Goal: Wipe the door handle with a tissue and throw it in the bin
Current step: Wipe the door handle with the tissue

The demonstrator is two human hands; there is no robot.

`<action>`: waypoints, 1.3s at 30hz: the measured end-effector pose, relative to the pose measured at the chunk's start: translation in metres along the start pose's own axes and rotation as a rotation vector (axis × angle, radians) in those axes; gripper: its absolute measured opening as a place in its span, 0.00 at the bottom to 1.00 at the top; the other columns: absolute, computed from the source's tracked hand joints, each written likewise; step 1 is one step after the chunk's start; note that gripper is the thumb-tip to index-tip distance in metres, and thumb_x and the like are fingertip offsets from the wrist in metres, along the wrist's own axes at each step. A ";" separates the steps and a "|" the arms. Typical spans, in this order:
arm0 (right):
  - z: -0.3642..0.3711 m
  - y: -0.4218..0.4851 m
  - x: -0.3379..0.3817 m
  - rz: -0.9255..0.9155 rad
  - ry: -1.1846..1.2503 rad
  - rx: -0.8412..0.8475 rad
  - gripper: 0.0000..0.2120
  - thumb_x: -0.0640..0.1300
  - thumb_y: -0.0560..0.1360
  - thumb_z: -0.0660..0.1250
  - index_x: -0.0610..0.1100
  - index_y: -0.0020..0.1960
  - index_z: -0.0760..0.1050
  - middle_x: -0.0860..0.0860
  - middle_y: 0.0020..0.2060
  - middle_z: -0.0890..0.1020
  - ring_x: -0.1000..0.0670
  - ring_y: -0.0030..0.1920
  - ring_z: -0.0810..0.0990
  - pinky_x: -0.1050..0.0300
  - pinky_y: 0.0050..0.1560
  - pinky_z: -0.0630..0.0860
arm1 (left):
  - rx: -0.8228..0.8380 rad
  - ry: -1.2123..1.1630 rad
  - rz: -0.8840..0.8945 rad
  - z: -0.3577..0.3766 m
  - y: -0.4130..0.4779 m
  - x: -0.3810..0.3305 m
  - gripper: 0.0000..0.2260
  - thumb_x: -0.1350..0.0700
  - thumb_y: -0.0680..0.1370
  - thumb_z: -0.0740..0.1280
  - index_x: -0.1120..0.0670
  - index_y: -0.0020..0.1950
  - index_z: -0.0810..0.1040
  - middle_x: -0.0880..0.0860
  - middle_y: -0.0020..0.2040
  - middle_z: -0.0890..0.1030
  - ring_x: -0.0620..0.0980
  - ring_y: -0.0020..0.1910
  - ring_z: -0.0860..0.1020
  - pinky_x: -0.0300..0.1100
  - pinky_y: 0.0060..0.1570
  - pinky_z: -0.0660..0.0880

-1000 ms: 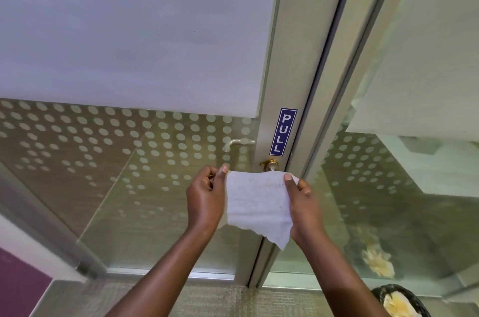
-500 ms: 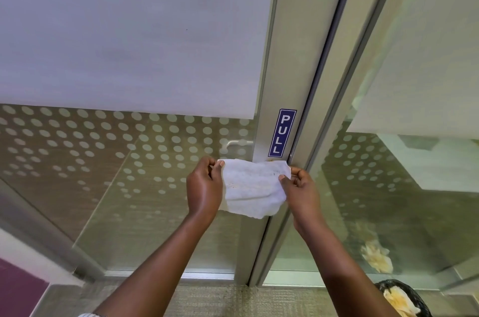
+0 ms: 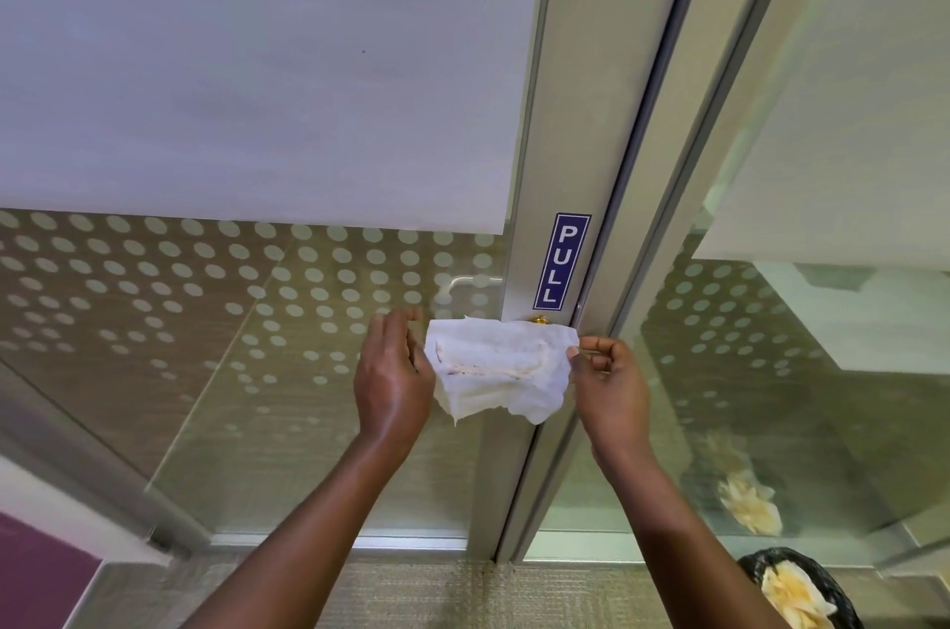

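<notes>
I hold the tissue (image 3: pixel 497 369) stretched btwn both hands, left hand (image 3: pixel 393 381) gripping one edge, right hand (image 3: pixel 609 379) pinching the other, just below the brass door handle (image 3: pixel 539 319) — prob. refolding to a clean face. Vs 0.5 s ago: sheet opened wider, brown smear showing, handle uncovered. Bin (image 3: pixel 802 592) sits lower right.

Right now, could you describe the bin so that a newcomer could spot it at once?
Follow the metal door frame bearing the blue PULL sign down to the floor, then look right to the picture's bottom corner. The bin sits there, round, black-lined and holding crumpled yellowish paper.
</notes>
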State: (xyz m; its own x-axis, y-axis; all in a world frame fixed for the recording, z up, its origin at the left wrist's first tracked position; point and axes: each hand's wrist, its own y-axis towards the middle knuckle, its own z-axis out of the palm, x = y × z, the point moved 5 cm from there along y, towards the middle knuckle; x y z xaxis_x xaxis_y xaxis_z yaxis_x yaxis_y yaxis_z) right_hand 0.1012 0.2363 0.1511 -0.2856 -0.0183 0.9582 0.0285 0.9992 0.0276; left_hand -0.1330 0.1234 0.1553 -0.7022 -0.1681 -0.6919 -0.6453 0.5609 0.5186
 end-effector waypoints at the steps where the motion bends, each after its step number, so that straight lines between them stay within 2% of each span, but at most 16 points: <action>1: -0.004 -0.003 0.006 -0.058 -0.036 -0.036 0.06 0.46 0.78 0.69 0.47 0.54 0.77 0.53 0.43 0.83 0.51 0.44 0.83 0.47 0.49 0.80 | -0.004 0.007 0.071 -0.002 0.000 -0.003 0.15 0.70 0.77 0.62 0.59 0.61 0.79 0.53 0.51 0.78 0.54 0.46 0.77 0.48 0.38 0.73; 4: -0.012 -0.017 0.030 -0.454 -0.219 -0.102 0.09 0.46 0.79 0.68 0.44 0.57 0.77 0.52 0.49 0.81 0.52 0.49 0.79 0.54 0.51 0.76 | 0.099 0.033 0.348 -0.003 -0.003 -0.016 0.14 0.57 0.81 0.62 0.58 0.64 0.79 0.54 0.57 0.78 0.53 0.55 0.76 0.49 0.52 0.73; 6: 0.001 -0.030 0.042 -0.743 -0.359 0.004 0.12 0.47 0.79 0.67 0.44 0.61 0.76 0.51 0.54 0.80 0.52 0.55 0.77 0.58 0.56 0.72 | 0.236 0.100 0.541 0.004 -0.009 -0.019 0.18 0.50 0.83 0.62 0.57 0.68 0.79 0.55 0.63 0.79 0.53 0.63 0.75 0.50 0.61 0.71; 8: 0.020 -0.038 0.043 -0.891 -0.466 0.183 0.18 0.51 0.80 0.67 0.45 0.66 0.74 0.50 0.61 0.79 0.51 0.62 0.75 0.55 0.64 0.70 | 0.345 0.185 0.658 0.013 -0.013 -0.012 0.20 0.45 0.83 0.63 0.56 0.69 0.78 0.55 0.66 0.78 0.55 0.68 0.75 0.52 0.66 0.70; 11: 0.046 -0.038 0.028 -0.997 -0.662 0.372 0.22 0.54 0.80 0.65 0.46 0.70 0.72 0.48 0.65 0.78 0.47 0.68 0.73 0.47 0.70 0.68 | 0.377 0.251 0.727 0.020 -0.014 -0.002 0.19 0.44 0.84 0.62 0.56 0.65 0.80 0.54 0.62 0.81 0.56 0.66 0.77 0.51 0.66 0.68; 14: 0.055 -0.032 0.019 -1.059 -0.723 0.431 0.17 0.47 0.80 0.63 0.44 0.67 0.74 0.47 0.56 0.81 0.43 0.57 0.77 0.46 0.66 0.70 | 0.353 0.254 0.792 0.019 -0.012 -0.004 0.14 0.47 0.84 0.62 0.55 0.59 0.81 0.53 0.57 0.81 0.54 0.61 0.77 0.49 0.62 0.67; 17: 0.055 -0.032 0.022 -1.090 -0.732 0.412 0.13 0.45 0.80 0.61 0.45 0.63 0.75 0.48 0.49 0.81 0.45 0.49 0.73 0.50 0.57 0.70 | 0.365 0.265 0.818 0.019 -0.008 -0.006 0.12 0.47 0.83 0.62 0.54 0.56 0.80 0.51 0.54 0.79 0.53 0.57 0.75 0.47 0.59 0.66; 20: 0.054 -0.031 0.023 -1.076 -0.736 0.423 0.12 0.45 0.80 0.61 0.46 0.63 0.75 0.49 0.49 0.80 0.46 0.49 0.72 0.50 0.57 0.70 | 0.420 0.263 0.820 0.017 -0.003 -0.006 0.14 0.45 0.83 0.62 0.53 0.58 0.80 0.50 0.55 0.79 0.52 0.55 0.76 0.46 0.57 0.66; 23: 0.052 -0.032 0.025 -1.041 -0.728 0.435 0.17 0.50 0.79 0.64 0.46 0.65 0.74 0.50 0.53 0.82 0.46 0.54 0.74 0.51 0.60 0.70 | 0.465 0.209 0.791 0.006 0.004 -0.008 0.18 0.42 0.82 0.65 0.53 0.64 0.80 0.52 0.60 0.80 0.52 0.59 0.78 0.48 0.60 0.72; 25: 0.048 -0.034 0.030 -1.025 -0.705 0.413 0.19 0.53 0.78 0.64 0.46 0.67 0.74 0.50 0.56 0.81 0.47 0.57 0.75 0.52 0.62 0.70 | 0.443 0.209 0.813 -0.006 0.016 -0.019 0.19 0.43 0.83 0.65 0.54 0.66 0.79 0.56 0.63 0.80 0.55 0.61 0.79 0.54 0.60 0.77; 27: 0.044 -0.036 0.037 -1.044 -0.681 0.345 0.19 0.52 0.78 0.65 0.45 0.66 0.74 0.49 0.57 0.80 0.46 0.58 0.75 0.50 0.64 0.69 | 0.362 0.251 0.888 -0.021 0.037 -0.039 0.18 0.45 0.83 0.64 0.56 0.65 0.80 0.59 0.63 0.80 0.58 0.60 0.80 0.56 0.59 0.78; 30: 0.047 -0.039 0.046 -1.093 -0.674 0.301 0.19 0.51 0.79 0.66 0.43 0.66 0.75 0.48 0.57 0.80 0.46 0.58 0.75 0.50 0.64 0.69 | 0.195 0.319 1.050 -0.037 0.075 -0.082 0.17 0.49 0.82 0.67 0.59 0.65 0.81 0.63 0.64 0.80 0.63 0.60 0.78 0.56 0.61 0.72; 32: 0.058 -0.042 0.046 -1.098 -0.694 0.335 0.19 0.52 0.79 0.65 0.43 0.65 0.75 0.48 0.57 0.80 0.46 0.56 0.75 0.50 0.61 0.70 | 0.101 0.371 1.166 -0.035 0.091 -0.107 0.18 0.51 0.82 0.69 0.60 0.68 0.80 0.65 0.70 0.77 0.64 0.68 0.74 0.57 0.68 0.68; 35: 0.077 -0.045 0.037 -1.036 -0.796 0.388 0.18 0.55 0.81 0.61 0.45 0.64 0.74 0.48 0.54 0.82 0.46 0.52 0.78 0.49 0.54 0.72 | 0.055 0.451 1.295 -0.020 0.098 -0.128 0.23 0.52 0.85 0.62 0.58 0.79 0.71 0.64 0.81 0.66 0.63 0.81 0.63 0.59 0.80 0.58; 39: 0.086 -0.044 0.027 -1.055 -0.835 0.333 0.15 0.56 0.82 0.57 0.47 0.53 0.75 0.50 0.44 0.80 0.45 0.42 0.77 0.49 0.43 0.70 | -0.006 0.560 1.371 -0.009 0.106 -0.122 0.26 0.52 0.86 0.59 0.56 0.84 0.62 0.60 0.83 0.61 0.61 0.83 0.59 0.60 0.81 0.53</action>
State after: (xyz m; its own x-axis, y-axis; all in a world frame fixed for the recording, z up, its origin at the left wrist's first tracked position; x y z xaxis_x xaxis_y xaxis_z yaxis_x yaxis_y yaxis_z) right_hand 0.0098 0.1951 0.1510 -0.5152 -0.8541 0.0714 -0.7508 0.4899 0.4432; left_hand -0.1184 0.1961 0.2990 -0.7714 0.1936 0.6062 0.6013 0.5335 0.5948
